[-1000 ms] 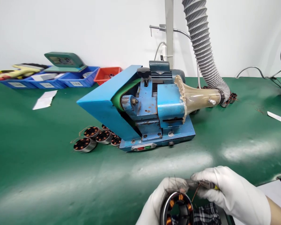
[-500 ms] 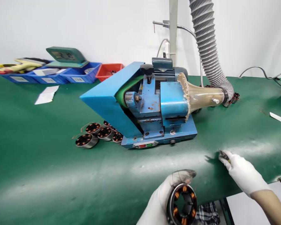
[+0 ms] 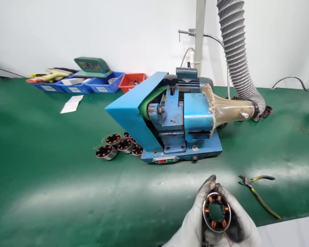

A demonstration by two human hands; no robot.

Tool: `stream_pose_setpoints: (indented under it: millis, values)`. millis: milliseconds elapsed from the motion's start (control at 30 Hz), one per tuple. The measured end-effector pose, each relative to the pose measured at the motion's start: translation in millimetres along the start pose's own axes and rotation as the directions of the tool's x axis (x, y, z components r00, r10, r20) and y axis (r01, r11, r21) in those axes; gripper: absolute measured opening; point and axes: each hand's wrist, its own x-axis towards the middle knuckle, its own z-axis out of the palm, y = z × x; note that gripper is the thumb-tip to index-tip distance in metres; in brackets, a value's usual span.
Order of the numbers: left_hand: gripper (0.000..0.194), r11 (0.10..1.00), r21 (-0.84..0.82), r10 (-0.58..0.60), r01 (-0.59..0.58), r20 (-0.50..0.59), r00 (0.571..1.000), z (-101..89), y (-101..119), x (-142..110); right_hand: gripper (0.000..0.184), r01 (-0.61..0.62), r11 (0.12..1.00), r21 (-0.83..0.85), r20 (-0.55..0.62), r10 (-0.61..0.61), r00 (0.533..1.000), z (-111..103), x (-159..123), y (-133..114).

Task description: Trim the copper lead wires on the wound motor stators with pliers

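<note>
Between my two gloved hands is a motor stator (image 3: 205,212), a metal ring with copper windings inside and its open end toward me. My left hand (image 3: 192,219) grips it from the left, its darkened fingers behind the rim. Wrapped round the right side is my right hand (image 3: 240,216), its glove dirty with black at the palm. A thin wire hangs below the ring. Just right of my hands, a pair of cutting pliers (image 3: 248,181) with yellow-green handles lies spread on the green table.
A blue belt grinding machine (image 3: 170,137) stands ahead, with a grey hose (image 3: 235,51) at its right. Several stators (image 3: 106,152) sit by its left side. Blue bins (image 3: 78,88), a red bin (image 3: 131,82) and a green clock (image 3: 91,65) line the back of the green table (image 3: 54,178).
My right hand has put down the pliers on the table and come over to the stator, now gripping it along with my left hand. The view has shifted left.
</note>
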Motion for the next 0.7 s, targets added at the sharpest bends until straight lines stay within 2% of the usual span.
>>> stream_pose_setpoints:
  millis: [133, 200, 233, 300, 367, 400, 433, 467, 533, 600, 633, 700]
  values:
    - [0.029, 1.000, -0.008, 0.022, -0.021, 0.103, 0.994, -5.1, 19, -4, 0.046, 0.072, 0.997, -0.001, -0.042, -0.072, 0.997, -3, 8, -3]
    - [0.022, 0.998, -0.040, 0.043, -0.040, 0.076, 0.996, -1.6, 23, -5, 0.041, 0.112, 0.993, -0.042, -0.069, -0.114, 0.991, -3, 11, -5]
    - [0.022, 0.995, -0.082, 0.052, -0.050, 0.027, 0.998, 0.6, 22, -5, 0.040, 0.124, 0.991, -0.049, -0.089, -0.128, 0.988, -3, 12, -6]
    - [0.026, 0.969, -0.214, 0.087, -0.120, -0.161, 0.983, 2.5, 19, -6, 0.042, 0.111, 0.993, -0.050, -0.141, -0.117, 0.983, -2, 12, -6]
    - [0.028, 0.919, -0.300, 0.130, -0.257, -0.385, 0.914, -0.9, 16, -7, 0.048, 0.057, 0.997, -0.052, -0.207, -0.066, 0.976, 0, 12, -4]
    - [0.029, 0.911, -0.284, 0.146, -0.297, -0.451, 0.880, -4.3, 15, -7, 0.052, 0.030, 0.998, -0.056, -0.237, -0.042, 0.971, 0, 11, -3]
    - [0.027, 0.927, -0.240, 0.149, -0.290, -0.473, 0.868, -7.9, 16, -7, 0.054, 0.012, 0.998, -0.058, -0.258, -0.027, 0.966, 0, 11, -2]
    - [0.022, 0.958, -0.175, 0.130, -0.228, -0.444, 0.887, -11.1, 17, -7, 0.054, 0.009, 0.998, -0.056, -0.269, -0.023, 0.963, 0, 11, 0]
    - [0.022, 0.998, -0.024, 0.043, -0.053, -0.307, 0.951, -14.1, 18, -5, 0.054, 0.020, 0.998, -0.058, -0.267, -0.035, 0.963, -1, 9, 1]
    - [0.020, 0.999, 0.048, -0.010, 0.022, -0.236, 0.972, -12.1, 19, -2, 0.054, 0.031, 0.996, -0.084, -0.252, -0.051, 0.966, -2, 8, 2]
    - [0.015, 0.999, 0.038, -0.006, 0.016, -0.254, 0.967, -9.9, 19, -1, 0.054, 0.036, 0.995, -0.093, -0.241, -0.057, 0.969, -2, 8, 1]
    - [0.008, 0.998, -0.042, 0.023, -0.041, -0.369, 0.929, -5.9, 21, 1, 0.054, 0.050, 0.994, -0.098, -0.222, -0.071, 0.972, -3, 8, 1]
